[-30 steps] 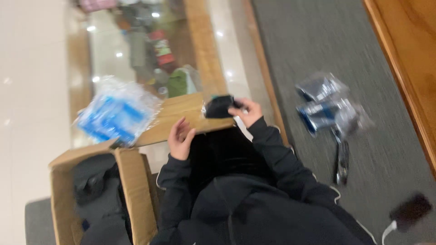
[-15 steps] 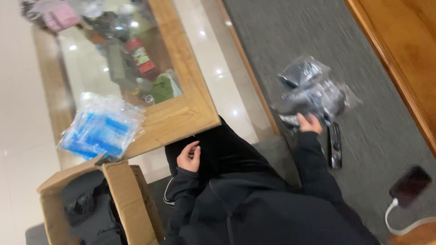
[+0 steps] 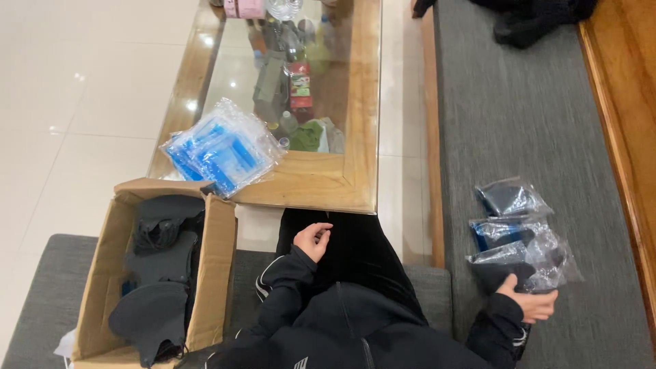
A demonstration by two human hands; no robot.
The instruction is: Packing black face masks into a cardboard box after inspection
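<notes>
On the lap, left hand [image 3: 313, 240] lies palm-up, fingers curled.

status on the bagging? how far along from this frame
Done: a few clear bags with dark items lie on the grey cushion. In hand: right hand rests on the nearest bag; left hand is empty on the lap. Left: dark items fill the cardboard box; blue-printed empty bags wait on the table.

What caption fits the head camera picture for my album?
Seated person's right hand rests on clear bagged dark items; left hand lies empty in lap beside cardboard box.
</notes>
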